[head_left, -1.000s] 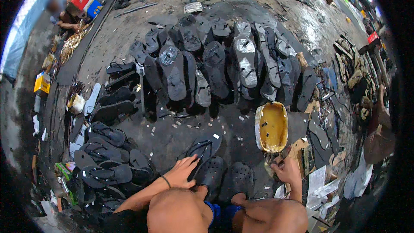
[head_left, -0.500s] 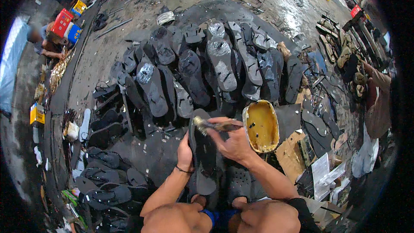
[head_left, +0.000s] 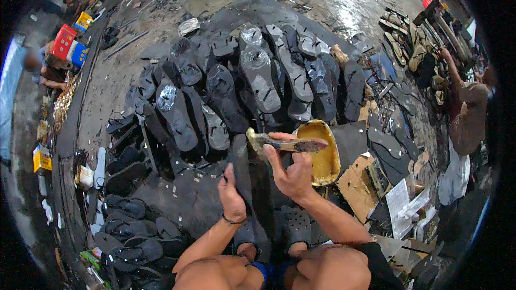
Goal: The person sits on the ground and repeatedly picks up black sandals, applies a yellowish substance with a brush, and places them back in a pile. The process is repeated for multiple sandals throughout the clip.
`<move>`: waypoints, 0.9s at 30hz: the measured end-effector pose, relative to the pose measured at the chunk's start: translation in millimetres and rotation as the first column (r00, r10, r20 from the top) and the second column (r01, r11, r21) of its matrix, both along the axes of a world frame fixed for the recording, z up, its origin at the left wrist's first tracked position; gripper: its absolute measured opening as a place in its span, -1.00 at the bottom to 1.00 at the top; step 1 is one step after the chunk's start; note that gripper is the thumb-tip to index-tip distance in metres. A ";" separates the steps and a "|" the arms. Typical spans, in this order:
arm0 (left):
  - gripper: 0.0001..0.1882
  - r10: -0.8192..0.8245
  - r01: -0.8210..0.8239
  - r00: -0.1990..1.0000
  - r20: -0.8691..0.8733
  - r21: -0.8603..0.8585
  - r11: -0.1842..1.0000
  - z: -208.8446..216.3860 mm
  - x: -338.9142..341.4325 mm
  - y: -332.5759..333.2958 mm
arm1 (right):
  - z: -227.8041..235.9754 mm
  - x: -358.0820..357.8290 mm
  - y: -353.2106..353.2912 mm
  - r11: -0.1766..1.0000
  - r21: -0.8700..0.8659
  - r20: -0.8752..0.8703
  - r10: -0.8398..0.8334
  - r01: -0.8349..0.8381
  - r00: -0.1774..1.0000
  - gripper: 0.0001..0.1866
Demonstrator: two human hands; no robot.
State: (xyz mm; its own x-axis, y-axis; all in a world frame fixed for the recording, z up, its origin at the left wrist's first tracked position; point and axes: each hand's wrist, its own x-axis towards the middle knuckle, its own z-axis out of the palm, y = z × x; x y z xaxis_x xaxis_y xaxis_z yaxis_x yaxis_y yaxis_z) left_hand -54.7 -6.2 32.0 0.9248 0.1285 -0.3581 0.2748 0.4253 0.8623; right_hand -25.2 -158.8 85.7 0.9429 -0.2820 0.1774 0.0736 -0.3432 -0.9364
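My left hand (head_left: 231,204) is at the left edge of a dark grey sandal sole (head_left: 251,182), gripping it upright in front of my knees. The sole is smeared by motion, and some of the left fingers are hidden. In my right hand (head_left: 293,176) is a brush (head_left: 303,144) with a flat wooden handle, closed between thumb and fingers. Its pale, glue-coated bristles (head_left: 253,137) point left, just above the sole's far end. Right beside this hand stands a tub (head_left: 336,150) with a crusted pale rim, holding yellow-brown glue (head_left: 325,164).
Ahead lies a broad pile of dark sandals (head_left: 223,94), some wrapped in shiny plastic. More sandals (head_left: 126,225) lie at the left. Cardboard (head_left: 355,185) and papers (head_left: 400,209) are at the right. One person (head_left: 48,72) sits far left, another (head_left: 467,118) at the right edge.
My right hand has lifted the brush off the sole and turned it, its handle now reaching over the tub. The sole has tilted in my left hand, whose fingers have loosened. The view has shifted slightly.
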 end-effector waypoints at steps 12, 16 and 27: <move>-0.20 -0.388 0.070 0.842 -0.376 -0.636 0.768 -2.0 -75.1 60.2 | -13.3 -28.6 -22.5 0.698 0.710 -0.402 0.293 0.093 0.868 -0.72; -0.20 -0.276 0.140 0.930 -0.244 -0.460 0.877 -5.5 10.1 33.2 | -12.7 -37.5 14.2 0.932 0.138 -0.090 0.349 -0.336 0.933 -0.82; -0.26 -0.331 0.045 0.913 -0.238 -0.747 0.663 8.7 42.3 2.0 | 16.1 -0.2 -6.5 0.907 0.334 -0.123 0.313 -0.257 0.942 -0.77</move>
State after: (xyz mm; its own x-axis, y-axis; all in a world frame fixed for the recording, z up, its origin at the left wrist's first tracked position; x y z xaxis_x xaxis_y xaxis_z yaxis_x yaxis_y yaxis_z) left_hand -12.4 -4.1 40.7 0.7053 -0.4612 -0.5383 0.6194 0.7703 0.1516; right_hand -25.5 -165.3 101.8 0.9989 -0.0113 -0.0447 -0.0449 -0.0229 -0.9987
